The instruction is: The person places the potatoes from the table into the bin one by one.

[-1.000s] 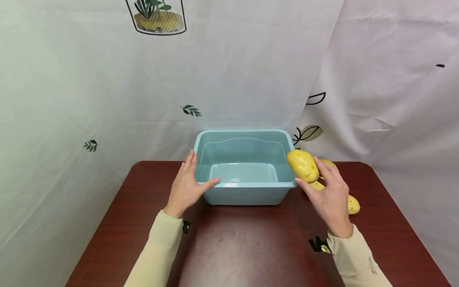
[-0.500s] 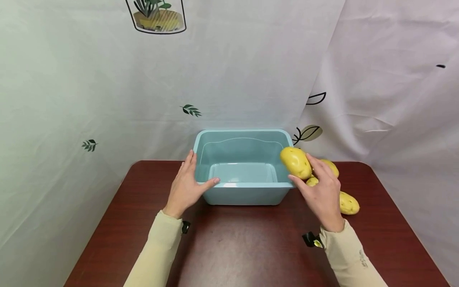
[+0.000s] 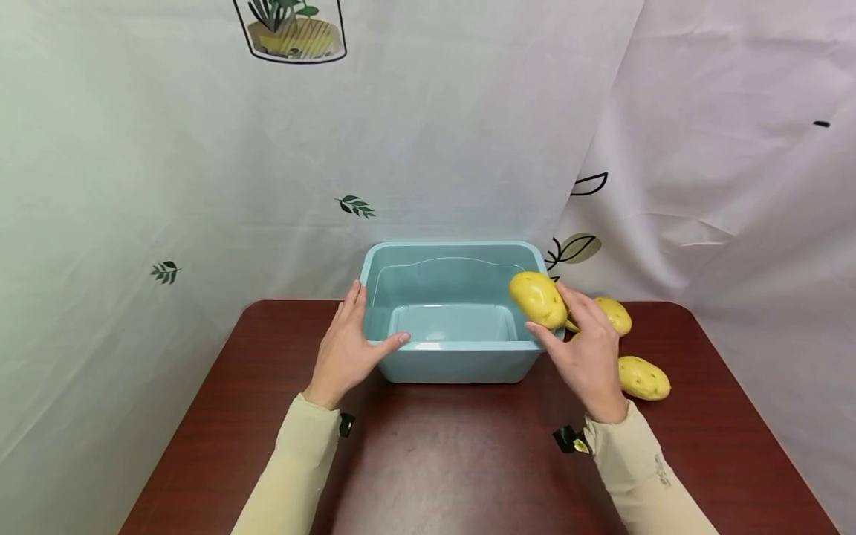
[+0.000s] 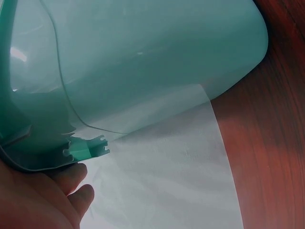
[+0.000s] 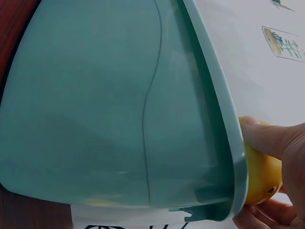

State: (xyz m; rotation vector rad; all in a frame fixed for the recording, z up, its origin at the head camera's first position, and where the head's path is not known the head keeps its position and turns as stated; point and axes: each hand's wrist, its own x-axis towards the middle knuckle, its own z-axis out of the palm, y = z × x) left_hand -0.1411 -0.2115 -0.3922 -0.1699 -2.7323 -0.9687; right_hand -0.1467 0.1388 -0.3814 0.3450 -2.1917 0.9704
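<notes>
A pale blue plastic basin (image 3: pixel 455 364) stands at the back of the table. My left hand (image 3: pixel 344 353) rests on its front left corner, with fingers straight along the left side and the thumb on the front rim. In the left wrist view, two fingertips (image 4: pixel 82 198) lie just outside the basin's rim. My right hand (image 3: pixel 588 353) holds a yellow potato (image 3: pixel 538 300) between thumb and fingers, over the basin's right rim. The right wrist view shows the potato (image 5: pixel 262 176) partly hidden by the rim and thumb.
Two more potatoes lie right of the basin, one farther back (image 3: pixel 614 316) and one nearer (image 3: pixel 643 378). A bit of yellow shows behind my right hand, mostly hidden. The dark red-brown table (image 3: pixel 461 453) meets a white printed cloth (image 3: pixel 455 148) behind.
My right hand has moved left with the potato, from beside the basin's right edge to over its rim. More of the potatoes on the table now shows. The left hand has stayed in place.
</notes>
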